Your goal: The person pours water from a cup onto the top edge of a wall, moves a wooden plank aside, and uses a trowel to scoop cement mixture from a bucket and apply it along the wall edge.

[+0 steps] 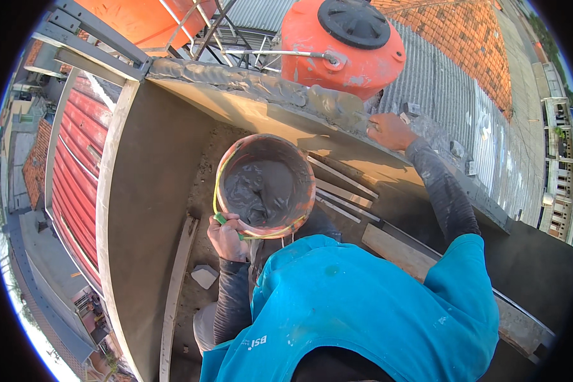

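The reddish bucket (307, 184) stood in front of me, mouth upward, between my body and the wall (248, 111); what carried it underneath was hidden. Wet grey mortar (261, 191) filled its lower part.

Left grip (228, 237): fingers curled around the green sleeve (220, 218) of the yellow handle (217, 188), close against the near-left rim. Right grip (391, 130): positioned at the top edge of the wall, fingers bent, beside the grey mortar coat (334, 102). I could not tell whether it pinched a tool.

Handling: I judged the load heavy, with the mortar soft, dense and apt to shift if the bucket tilted. The bucket wall was probably stiff enough, with a little flex, and not fragile. The smeared rim was likely slippery and gritty.

Hold points: the sleeve was the preferred place, as it offered a thicker hold than the thin handle. A lift called for a central hold on the handle; a one-sided hold suited steadying only.
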The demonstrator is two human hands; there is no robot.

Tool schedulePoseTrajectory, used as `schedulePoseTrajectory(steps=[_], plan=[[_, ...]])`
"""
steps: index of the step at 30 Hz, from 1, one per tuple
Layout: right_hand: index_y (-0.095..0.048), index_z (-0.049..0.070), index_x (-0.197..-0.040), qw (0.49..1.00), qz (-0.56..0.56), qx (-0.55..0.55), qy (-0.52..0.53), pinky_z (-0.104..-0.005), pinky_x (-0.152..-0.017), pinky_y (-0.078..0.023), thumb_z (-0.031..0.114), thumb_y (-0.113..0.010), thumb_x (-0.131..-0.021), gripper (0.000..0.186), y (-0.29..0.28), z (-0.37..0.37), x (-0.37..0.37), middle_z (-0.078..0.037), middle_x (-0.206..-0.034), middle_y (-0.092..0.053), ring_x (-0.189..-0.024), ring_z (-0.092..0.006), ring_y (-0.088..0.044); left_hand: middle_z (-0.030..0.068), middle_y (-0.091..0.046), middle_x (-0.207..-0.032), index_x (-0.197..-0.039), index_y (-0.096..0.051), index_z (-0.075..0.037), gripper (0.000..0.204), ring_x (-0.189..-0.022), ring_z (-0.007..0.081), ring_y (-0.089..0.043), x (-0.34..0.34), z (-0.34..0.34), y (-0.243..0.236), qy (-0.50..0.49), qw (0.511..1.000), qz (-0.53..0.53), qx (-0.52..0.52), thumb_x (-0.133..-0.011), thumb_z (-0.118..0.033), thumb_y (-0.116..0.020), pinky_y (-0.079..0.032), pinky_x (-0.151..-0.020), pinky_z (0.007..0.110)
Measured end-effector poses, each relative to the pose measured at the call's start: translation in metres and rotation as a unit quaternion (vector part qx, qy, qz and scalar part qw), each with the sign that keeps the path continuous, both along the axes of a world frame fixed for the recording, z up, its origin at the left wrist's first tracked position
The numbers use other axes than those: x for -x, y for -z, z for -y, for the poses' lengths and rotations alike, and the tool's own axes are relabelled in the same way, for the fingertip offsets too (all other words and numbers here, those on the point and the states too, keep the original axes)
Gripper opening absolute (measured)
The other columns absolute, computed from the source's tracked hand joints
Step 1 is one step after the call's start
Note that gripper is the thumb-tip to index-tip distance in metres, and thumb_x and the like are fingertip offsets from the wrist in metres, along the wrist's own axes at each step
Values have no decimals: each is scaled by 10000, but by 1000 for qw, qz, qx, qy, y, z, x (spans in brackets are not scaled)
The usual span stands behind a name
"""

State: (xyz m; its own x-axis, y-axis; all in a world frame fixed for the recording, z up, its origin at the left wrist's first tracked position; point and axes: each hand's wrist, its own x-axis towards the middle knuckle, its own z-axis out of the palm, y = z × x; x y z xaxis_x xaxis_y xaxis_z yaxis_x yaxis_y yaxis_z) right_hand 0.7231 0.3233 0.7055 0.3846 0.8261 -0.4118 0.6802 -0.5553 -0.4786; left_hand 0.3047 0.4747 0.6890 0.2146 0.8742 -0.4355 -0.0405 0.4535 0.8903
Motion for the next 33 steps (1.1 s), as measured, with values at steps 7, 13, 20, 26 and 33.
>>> schedulePoseTrajectory(steps=[7,13,20,26,33], plan=[[-533,26,-1037,967,254,-30,10,-449,-732,-476,232,-571,-829,295,39,15,33,-157,-923,-570,-851,-343,-595,88,-524,-668,-755,-536,32,166,-508,172,-507,68,-8,28,-96,992,-79,-4,-612,50,-453,-419,-484,243],[-513,47,-1024,961,268,-5,71,-429,-708,-487,222,-573,-830,268,40,65,49,-130,-903,-543,-874,-314,-586,108,-531,-657,-779,-569,44,203,-633,183,-521,130,-17,47,-146,977,-155,0,-628,23,-435,-437,-593,288],[-512,51,-1015,960,266,25,88,-425,-711,-490,228,-572,-829,263,47,100,49,-130,-919,-537,-878,-313,-582,93,-561,-837,-807,-628,67,291,-793,205,-545,195,-29,75,-211,944,-254,-12,-556,24,-488,-431,-725,326],[-509,53,-1045,950,299,10,90,-420,-723,-487,248,-569,-834,294,37,122,49,-127,-928,-532,-857,-306,-590,59,-528,-845,-795,-602,24,265,-805,213,-529,243,-29,107,-327,923,-175,104,-573,25,-456,-448,-764,369],[-603,7,-984,973,148,-16,179,-475,-766,-457,269,-521,-851,305,3,89,20,-173,-919,-635,-945,-375,-582,25,-448,-749,-663,-498,-18,120,-719,162,-469,261,-22,127,-278,930,-155,186,-575,59,-474,-461,-720,326]])
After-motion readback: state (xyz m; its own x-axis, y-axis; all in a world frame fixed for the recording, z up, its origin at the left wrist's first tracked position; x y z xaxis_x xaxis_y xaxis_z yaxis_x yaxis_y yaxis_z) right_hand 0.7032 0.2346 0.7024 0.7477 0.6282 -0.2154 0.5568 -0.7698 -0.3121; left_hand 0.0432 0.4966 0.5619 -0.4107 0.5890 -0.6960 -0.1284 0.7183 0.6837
